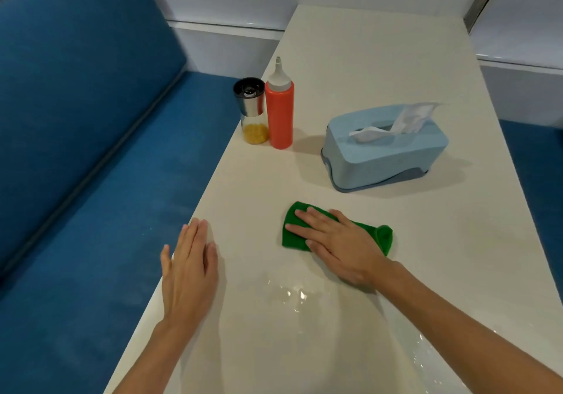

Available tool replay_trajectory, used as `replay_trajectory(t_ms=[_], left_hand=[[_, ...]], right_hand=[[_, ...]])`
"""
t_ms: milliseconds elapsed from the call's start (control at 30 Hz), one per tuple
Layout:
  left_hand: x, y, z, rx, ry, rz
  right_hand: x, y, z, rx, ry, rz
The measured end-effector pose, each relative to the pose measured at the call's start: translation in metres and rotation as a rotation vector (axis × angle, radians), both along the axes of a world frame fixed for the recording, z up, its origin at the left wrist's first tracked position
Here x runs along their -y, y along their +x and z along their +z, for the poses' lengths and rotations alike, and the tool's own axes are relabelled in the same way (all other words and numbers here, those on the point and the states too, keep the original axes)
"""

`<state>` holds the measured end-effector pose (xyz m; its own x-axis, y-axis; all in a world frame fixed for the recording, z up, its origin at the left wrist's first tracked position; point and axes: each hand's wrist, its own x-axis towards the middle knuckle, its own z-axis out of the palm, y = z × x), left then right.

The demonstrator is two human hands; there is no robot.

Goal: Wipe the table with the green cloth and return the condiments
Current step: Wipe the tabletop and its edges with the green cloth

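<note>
A folded green cloth (294, 235) lies on the cream table (380, 67), near its middle. My right hand (338, 246) presses flat on the cloth with straight fingers. My left hand (189, 275) rests flat on the table's left edge, fingers straight, holding nothing. Farther back, at the left edge, stand two condiments side by side: an orange-red squeeze bottle (279, 113) with a white nozzle, and a glass shaker (251, 110) with a black and steel top and yellow contents.
A light blue tissue box (387, 150) with a tissue sticking out sits right of the bottles. Wet streaks (292, 296) glisten on the table near me. A blue bench seat (100, 211) runs along the left side.
</note>
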<state>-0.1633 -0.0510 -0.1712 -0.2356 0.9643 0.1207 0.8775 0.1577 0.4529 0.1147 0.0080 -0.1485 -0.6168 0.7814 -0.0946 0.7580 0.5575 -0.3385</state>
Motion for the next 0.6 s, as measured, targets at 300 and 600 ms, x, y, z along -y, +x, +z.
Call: replay_trajectory(t_ms=[300,600], left_hand=[[-0.002,-0.002,-0.007,-0.037,0.027,-0.002],[-0.001,0.000,-0.005,-0.009,0.030,0.003]], right_hand=[[-0.055,-0.112,-0.008,0.053,0.069,-0.132],[-0.009,-0.028,-0.006,-0.006,0.053,0.139]])
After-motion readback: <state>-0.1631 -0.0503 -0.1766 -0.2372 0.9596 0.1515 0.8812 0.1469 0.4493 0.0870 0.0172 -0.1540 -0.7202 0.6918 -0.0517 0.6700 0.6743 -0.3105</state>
